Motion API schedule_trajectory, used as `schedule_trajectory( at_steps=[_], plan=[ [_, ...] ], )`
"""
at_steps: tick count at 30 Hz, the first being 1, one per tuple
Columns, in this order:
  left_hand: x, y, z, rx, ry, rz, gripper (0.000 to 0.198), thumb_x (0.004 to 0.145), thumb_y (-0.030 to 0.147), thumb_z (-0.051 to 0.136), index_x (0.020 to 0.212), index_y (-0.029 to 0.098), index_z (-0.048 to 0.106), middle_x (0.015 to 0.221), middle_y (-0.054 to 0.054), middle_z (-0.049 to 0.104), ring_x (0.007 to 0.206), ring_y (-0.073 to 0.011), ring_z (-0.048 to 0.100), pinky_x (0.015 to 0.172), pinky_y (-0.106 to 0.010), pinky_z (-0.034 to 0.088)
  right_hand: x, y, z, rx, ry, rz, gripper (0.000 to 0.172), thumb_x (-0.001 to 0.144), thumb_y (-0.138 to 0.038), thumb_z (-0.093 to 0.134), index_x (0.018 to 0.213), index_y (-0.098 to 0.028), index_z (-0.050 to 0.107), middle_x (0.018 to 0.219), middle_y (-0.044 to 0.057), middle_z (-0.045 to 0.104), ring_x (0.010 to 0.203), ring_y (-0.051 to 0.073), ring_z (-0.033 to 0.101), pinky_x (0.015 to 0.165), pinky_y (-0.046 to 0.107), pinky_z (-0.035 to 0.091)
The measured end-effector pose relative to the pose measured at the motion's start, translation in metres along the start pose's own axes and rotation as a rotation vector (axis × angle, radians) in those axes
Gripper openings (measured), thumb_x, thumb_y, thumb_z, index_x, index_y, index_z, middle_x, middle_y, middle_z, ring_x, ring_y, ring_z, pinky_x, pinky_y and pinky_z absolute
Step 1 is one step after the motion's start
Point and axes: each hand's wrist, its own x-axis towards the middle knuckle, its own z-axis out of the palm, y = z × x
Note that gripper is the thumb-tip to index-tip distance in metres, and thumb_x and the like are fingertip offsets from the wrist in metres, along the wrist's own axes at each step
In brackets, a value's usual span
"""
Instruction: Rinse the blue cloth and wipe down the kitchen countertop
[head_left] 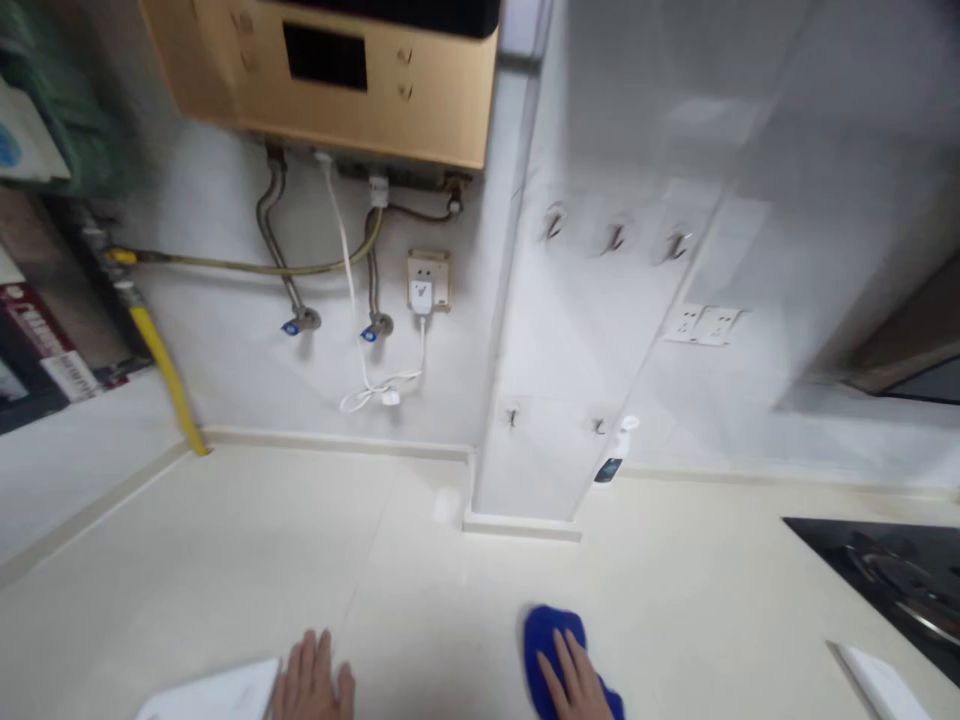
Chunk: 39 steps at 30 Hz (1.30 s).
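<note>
My right hand (576, 678) lies flat on a blue cloth (547, 640) that rests on the cream countertop (420, 590), fingers stretched out over it. My left hand (311, 682) rests flat on the same counter near the bottom edge, fingers together and extended, holding nothing. Just left of it lies a white sheet or cloth (217, 694), touching or nearly touching the hand.
A gold water heater (330, 75) hangs on the tiled wall with pipes, valves and a plugged socket (427, 280) below. A yellow gas pipe (161, 360) runs down at left. A white column (540, 330) juts out, a small bottle (615, 455) beside it. A black hob (892, 575) sits right.
</note>
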Motion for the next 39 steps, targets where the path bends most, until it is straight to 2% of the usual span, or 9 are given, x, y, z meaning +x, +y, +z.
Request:
schedule_trajectory(
  at_steps=[4, 8, 12, 18, 24, 27, 30, 33, 39],
  plan=[
    [-0.005, 0.017, -0.023, -0.011, -0.091, -0.004, 0.072, 0.092, 0.043, 0.031, 0.146, -0.001, 0.052, 0.158, -0.023, 0.044, 0.152, -0.0335, 0.033, 0.127, -0.052, 0.023, 0.081, -0.067, 0.005, 0.074, -0.269, -0.094, 0.078, 0.093, -0.045, 0.055, 0.163, -0.028, 0.024, 0.171, 0.011, 0.012, 0.156, 0.044, 0.015, 0.121, 0.068, 0.031],
    [-0.010, 0.021, -0.028, -0.023, -0.097, 0.015, 0.066, 0.097, 0.038, 0.032, 0.149, 0.000, 0.047, 0.160, -0.023, 0.040, 0.154, -0.0341, 0.027, 0.127, -0.055, 0.023, 0.174, -0.097, 0.023, 0.111, -0.330, -0.183, 0.070, 0.097, -0.046, 0.052, 0.160, -0.022, 0.033, 0.171, 0.016, 0.013, 0.158, 0.042, 0.010, 0.126, 0.062, 0.022],
    [-0.015, 0.020, -0.030, -0.018, -0.107, 0.034, 0.063, 0.099, 0.037, 0.035, 0.151, 0.002, 0.044, 0.162, -0.024, 0.038, 0.155, -0.0342, 0.025, 0.127, -0.057, 0.023, 0.246, -0.106, 0.048, 0.095, -0.304, -0.171, 0.070, 0.098, -0.048, 0.048, 0.160, -0.019, 0.032, 0.171, 0.018, 0.013, 0.158, 0.042, 0.007, 0.126, 0.060, 0.019],
    [-0.017, 0.019, -0.033, -0.020, -0.127, 0.039, 0.062, 0.099, 0.036, 0.038, 0.154, 0.007, 0.040, 0.163, -0.020, 0.037, 0.156, -0.0341, 0.023, 0.127, -0.058, 0.024, 0.343, -0.117, 0.082, 0.008, -0.249, 0.062, 0.074, 0.099, -0.046, 0.046, 0.161, -0.011, 0.027, 0.169, 0.023, 0.017, 0.155, 0.046, 0.011, 0.123, 0.062, 0.015],
    [-0.020, 0.018, -0.034, -0.022, -0.128, 0.040, 0.064, 0.099, 0.035, 0.041, 0.158, 0.010, 0.035, 0.164, -0.019, 0.035, 0.156, -0.0338, 0.024, 0.125, -0.060, 0.026, 0.416, -0.099, 0.099, -0.039, -0.290, 0.107, 0.073, 0.098, -0.052, 0.045, 0.161, -0.016, 0.030, 0.169, 0.020, 0.020, 0.154, 0.045, 0.015, 0.123, 0.062, 0.014],
    [-0.020, 0.021, -0.036, -0.034, -0.121, 0.024, 0.063, 0.100, 0.035, 0.042, 0.157, 0.011, 0.036, 0.165, -0.018, 0.035, 0.156, -0.0335, 0.024, 0.126, -0.060, 0.026, 0.421, -0.090, 0.100, -0.067, -0.287, 0.128, 0.075, 0.098, -0.057, 0.043, 0.161, -0.017, 0.030, 0.170, 0.019, 0.019, 0.154, 0.046, 0.014, 0.122, 0.064, 0.014],
    [-0.017, 0.025, -0.038, -0.047, -0.124, 0.011, 0.061, 0.099, 0.035, 0.042, 0.154, 0.009, 0.040, 0.164, -0.019, 0.037, 0.155, -0.0342, 0.026, 0.126, -0.059, 0.026, 0.397, -0.093, 0.096, -0.100, -0.260, 0.249, 0.076, 0.099, -0.054, 0.040, 0.162, -0.013, 0.026, 0.169, 0.023, 0.016, 0.154, 0.048, 0.014, 0.120, 0.068, 0.013],
    [-0.014, 0.026, -0.038, -0.056, -0.122, -0.002, 0.061, 0.098, 0.036, 0.041, 0.151, 0.005, 0.045, 0.162, -0.021, 0.039, 0.154, -0.0351, 0.027, 0.126, -0.058, 0.026, 0.344, -0.110, 0.086, -0.086, -0.238, 0.234, 0.075, 0.099, -0.051, 0.043, 0.161, -0.011, 0.027, 0.169, 0.025, 0.017, 0.154, 0.049, 0.013, 0.120, 0.069, 0.013],
    [-0.008, 0.027, -0.036, -0.059, -0.127, -0.013, 0.064, 0.097, 0.037, 0.041, 0.151, 0.003, 0.045, 0.162, -0.022, 0.038, 0.155, -0.0340, 0.024, 0.128, -0.055, 0.022, 0.209, -0.126, 0.058, 0.083, -0.180, -0.088, 0.072, 0.096, -0.052, 0.053, 0.160, -0.024, 0.034, 0.171, 0.016, 0.017, 0.156, 0.042, 0.012, 0.123, 0.058, 0.022]
  ],
)
